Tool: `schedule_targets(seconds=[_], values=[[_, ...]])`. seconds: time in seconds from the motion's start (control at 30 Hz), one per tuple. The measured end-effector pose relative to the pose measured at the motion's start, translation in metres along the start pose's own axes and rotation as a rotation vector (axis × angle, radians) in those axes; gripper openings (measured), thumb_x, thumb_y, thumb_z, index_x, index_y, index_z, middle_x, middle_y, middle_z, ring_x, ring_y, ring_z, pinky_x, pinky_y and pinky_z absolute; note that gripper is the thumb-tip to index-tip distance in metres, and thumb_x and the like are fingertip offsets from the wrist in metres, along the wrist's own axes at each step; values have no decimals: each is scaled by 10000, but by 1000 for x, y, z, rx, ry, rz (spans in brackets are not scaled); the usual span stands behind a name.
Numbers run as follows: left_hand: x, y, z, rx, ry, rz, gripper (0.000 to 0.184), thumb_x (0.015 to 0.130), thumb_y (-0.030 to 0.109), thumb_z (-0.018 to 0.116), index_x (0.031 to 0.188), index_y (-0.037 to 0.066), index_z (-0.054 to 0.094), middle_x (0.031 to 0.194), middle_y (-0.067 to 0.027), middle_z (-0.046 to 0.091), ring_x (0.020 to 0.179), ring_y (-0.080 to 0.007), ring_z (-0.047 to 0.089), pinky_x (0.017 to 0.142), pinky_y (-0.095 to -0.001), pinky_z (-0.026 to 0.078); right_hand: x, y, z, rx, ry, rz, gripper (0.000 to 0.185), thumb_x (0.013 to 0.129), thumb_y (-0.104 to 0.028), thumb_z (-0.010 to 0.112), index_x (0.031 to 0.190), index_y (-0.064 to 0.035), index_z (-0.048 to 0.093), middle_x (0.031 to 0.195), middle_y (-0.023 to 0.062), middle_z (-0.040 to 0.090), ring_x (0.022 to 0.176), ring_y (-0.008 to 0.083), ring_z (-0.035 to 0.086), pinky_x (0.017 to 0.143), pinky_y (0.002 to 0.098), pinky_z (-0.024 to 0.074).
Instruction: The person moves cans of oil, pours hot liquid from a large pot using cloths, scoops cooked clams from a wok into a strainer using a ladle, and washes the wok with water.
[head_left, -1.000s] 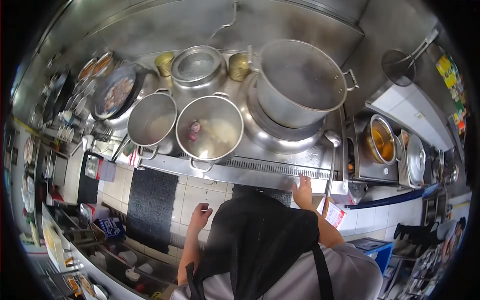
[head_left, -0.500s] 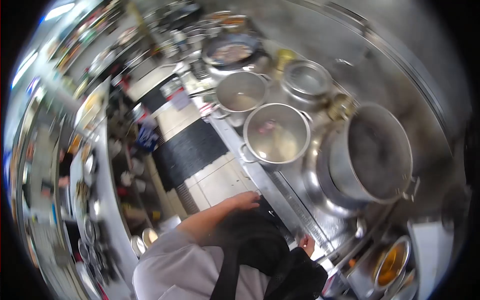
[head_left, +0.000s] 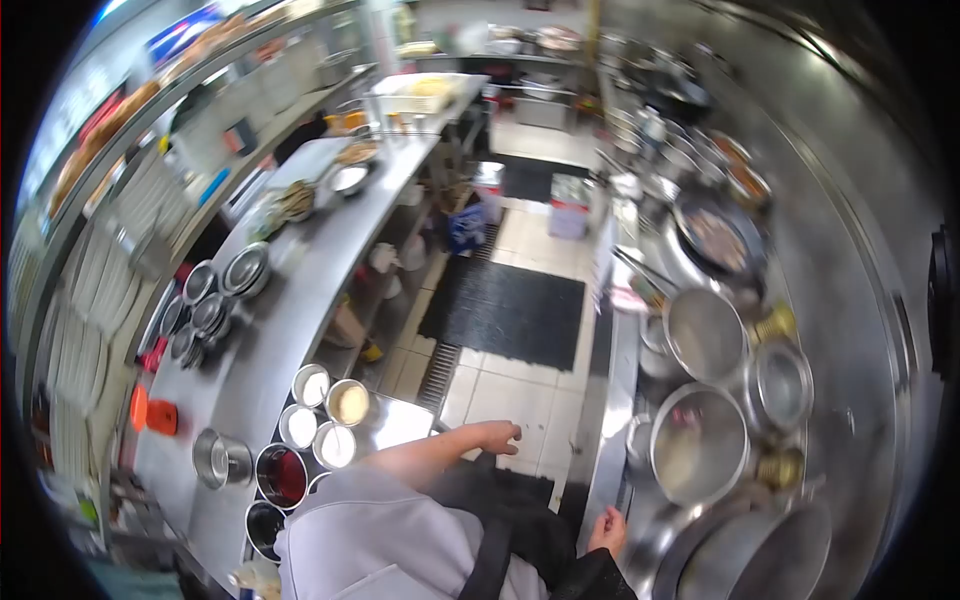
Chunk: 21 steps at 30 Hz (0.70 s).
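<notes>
My left hand (head_left: 498, 437) is held out over the tiled floor in front of my apron, fingers loosely bent and apart, with nothing visible in it. My right hand (head_left: 607, 531) hangs low beside the stove edge, its fingers curled in and no object showing. Nearest to the right hand are a large stockpot (head_left: 735, 565) and a pot of pale liquid (head_left: 664, 470) on the stove. A second pot (head_left: 705, 312) stands farther along. Neither hand touches a pot.
On the left runs a steel counter (head_left: 262, 330) with stacked metal bowls (head_left: 245, 268), an orange container (head_left: 161, 416) and round tubs, one with dark red contents (head_left: 283, 475). A black mat (head_left: 505, 312) lies in the aisle. A wok (head_left: 715, 235) sits farther up the stove.
My view has swung left, so the stove pots shift to the right and the left counter comes into view. My left hand's fingers are more bent than before.
</notes>
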<state>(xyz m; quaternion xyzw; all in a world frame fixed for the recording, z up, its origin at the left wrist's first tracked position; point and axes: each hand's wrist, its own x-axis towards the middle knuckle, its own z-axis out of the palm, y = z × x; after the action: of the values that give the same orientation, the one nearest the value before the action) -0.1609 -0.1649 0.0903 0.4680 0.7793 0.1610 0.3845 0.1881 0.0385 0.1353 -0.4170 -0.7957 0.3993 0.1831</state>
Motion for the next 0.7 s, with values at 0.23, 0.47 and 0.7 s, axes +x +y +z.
schedule_targets(seconds=[0.23, 0.47, 0.7], values=[[-8, -71, -97, -197, 329, -89, 486, 904, 348, 671, 1257, 26, 584, 1197, -234, 614, 1146, -404, 594, 987, -471, 481, 122, -161, 116, 32, -494, -298, 252, 938, -117, 641, 1153, 14, 657, 942, 102, 678, 801, 174, 656, 745, 319, 546], [-10, -124, -133, -353, 502, -171, 465, 901, 335, 668, 1237, 22, 591, 1202, -229, 609, 1145, -394, 591, 992, -464, 479, 231, -270, 199, 41, -681, -456, 245, 938, -93, 643, 1154, 21, 670, 945, 112, 668, 814, 181, 669, 751, 314, 550], [19, -162, -113, -418, 465, -331, 504, 888, 380, 670, 1233, 21, 597, 1225, -233, 610, 1160, -397, 586, 993, -465, 477, 331, -324, 270, 272, -803, -409, 338, 966, -95, 632, 1281, 17, 582, 920, 54, 641, 794, 133, 643, 722, 284, 538]])
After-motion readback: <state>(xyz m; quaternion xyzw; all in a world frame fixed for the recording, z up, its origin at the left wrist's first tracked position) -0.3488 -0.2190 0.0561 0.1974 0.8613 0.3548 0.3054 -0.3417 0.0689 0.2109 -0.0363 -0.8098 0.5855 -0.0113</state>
